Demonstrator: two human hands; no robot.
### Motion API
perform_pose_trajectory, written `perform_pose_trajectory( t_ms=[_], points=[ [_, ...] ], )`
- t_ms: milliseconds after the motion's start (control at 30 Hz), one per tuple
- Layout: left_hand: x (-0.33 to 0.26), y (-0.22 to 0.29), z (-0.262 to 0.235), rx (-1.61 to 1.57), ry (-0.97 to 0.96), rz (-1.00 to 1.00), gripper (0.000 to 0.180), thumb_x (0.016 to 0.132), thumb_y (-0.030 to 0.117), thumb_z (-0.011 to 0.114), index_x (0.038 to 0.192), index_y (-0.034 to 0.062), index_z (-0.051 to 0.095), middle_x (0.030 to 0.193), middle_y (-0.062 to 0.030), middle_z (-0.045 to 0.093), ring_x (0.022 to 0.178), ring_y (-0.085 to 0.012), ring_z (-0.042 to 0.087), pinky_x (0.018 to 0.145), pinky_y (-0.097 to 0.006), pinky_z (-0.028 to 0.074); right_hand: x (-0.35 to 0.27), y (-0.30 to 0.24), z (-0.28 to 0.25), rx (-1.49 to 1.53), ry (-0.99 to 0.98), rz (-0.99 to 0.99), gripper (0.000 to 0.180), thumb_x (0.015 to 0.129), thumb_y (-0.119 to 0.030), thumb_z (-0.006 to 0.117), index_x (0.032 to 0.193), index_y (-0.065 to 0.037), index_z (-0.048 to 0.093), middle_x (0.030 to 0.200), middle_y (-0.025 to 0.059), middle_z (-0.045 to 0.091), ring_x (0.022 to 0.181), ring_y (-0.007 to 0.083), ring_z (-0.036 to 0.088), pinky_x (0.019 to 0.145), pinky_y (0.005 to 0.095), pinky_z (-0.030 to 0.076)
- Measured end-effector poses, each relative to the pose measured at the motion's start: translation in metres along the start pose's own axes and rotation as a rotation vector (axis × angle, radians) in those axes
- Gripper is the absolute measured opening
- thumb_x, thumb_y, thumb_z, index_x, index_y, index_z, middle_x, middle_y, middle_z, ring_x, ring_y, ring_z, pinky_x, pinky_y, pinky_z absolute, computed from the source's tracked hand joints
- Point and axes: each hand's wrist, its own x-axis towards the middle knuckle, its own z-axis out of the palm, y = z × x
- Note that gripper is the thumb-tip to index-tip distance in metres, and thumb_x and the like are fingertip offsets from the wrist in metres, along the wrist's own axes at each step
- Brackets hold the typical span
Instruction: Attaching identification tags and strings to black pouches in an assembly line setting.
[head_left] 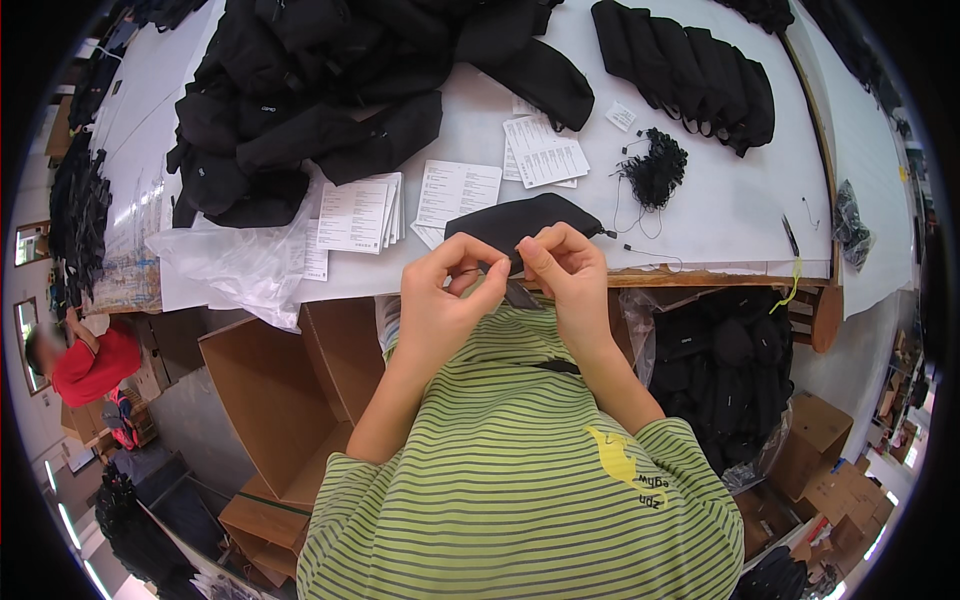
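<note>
Both hands working close together at the bench edge. Left hand [440, 300] is pinching narrow, thumb and forefinger closed on a thin dark string or tag loop, too small to tell exactly. Right hand [568, 270] is pinching the same small piece, fingers curled tight, sitting at 3 o'clock from the left hand, fingertips almost touching. The flat black fabric pouch [525, 222] is lying on the white bench [720, 200] at 12 o'clock, just beyond the fingers, long axis running 9 to 3; right hand nearer. Bundle of black string loops [655, 168] at 1 o'clock, white printed paper cards [457, 192] at 11 o'clock, heap of black pouches [320, 100] further at 10 o'clock.
</note>
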Motion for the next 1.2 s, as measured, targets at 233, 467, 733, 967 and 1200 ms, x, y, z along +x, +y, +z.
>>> perform_pose_trajectory(
  t_ms=[233,467,733,967,1200],
  points=[
    [0.0,-0.001,0.0,0.015,-0.016,0.0,0.008,0.076,0.006,0.068,0.074,0.0031,0.061,0.053,0.0076,0.032,0.05,-0.0015,0.026,0.047,-0.022,0.02,-0.002,0.002,0.004,-0.046,0.018,-0.081,0.015,0.083,-0.01,0.073,0.076,-0.004,0.06,0.067,-0.0036,0.056,0.061,0.002,0.05,0.056,0.0162,0.039],
    [0.003,0.001,-0.002,-0.035,-0.076,-0.011,0.005,0.08,0.006,0.066,0.079,0.0034,0.061,0.055,0.0055,0.035,0.052,-0.0027,0.029,0.05,-0.021,0.025,-0.001,-0.009,0.003,-0.043,-0.04,-0.01,0.016,0.085,-0.011,0.07,0.077,-0.005,0.058,0.064,-0.0015,0.058,0.056,0.0027,0.049,0.051,0.017,0.038],
    [0.086,-0.008,-0.01,0.197,-0.825,0.097,0.034,0.081,-0.005,0.042,0.103,0.0101,0.064,0.085,-0.0079,0.055,0.082,-0.0199,0.05,0.075,-0.029,0.042,0.002,-0.03,-0.014,0.123,-0.078,0.009,0.023,0.091,-0.018,0.061,0.075,-0.008,0.05,0.069,0.0036,0.056,0.054,0.0056,0.048,0.046,0.0171,0.033],
    [0.092,-0.001,0.018,0.563,-1.12,0.551,0.055,0.062,-0.014,0.053,0.107,0.0145,0.065,0.111,-0.0059,0.053,0.101,-0.0261,0.049,0.088,-0.034,0.043,-0.004,-0.047,-0.036,0.33,-0.177,-0.146,0.023,0.089,-0.016,0.063,0.075,-0.007,0.047,0.066,0.0071,0.055,0.054,0.0077,0.049,0.045,0.0167,0.031],
    [0.077,0.014,0.026,0.759,-1.109,0.557,0.062,0.06,-0.016,0.055,0.114,0.0155,0.058,0.126,-0.0068,0.043,0.106,-0.0282,0.049,0.089,-0.039,0.045,-0.009,-0.049,-0.047,0.305,-0.265,-0.188,0.028,0.088,-0.022,0.066,0.074,-0.008,0.046,0.064,0.0065,0.052,0.05,0.008,0.041,0.045,0.0183,0.029]
  ],
)
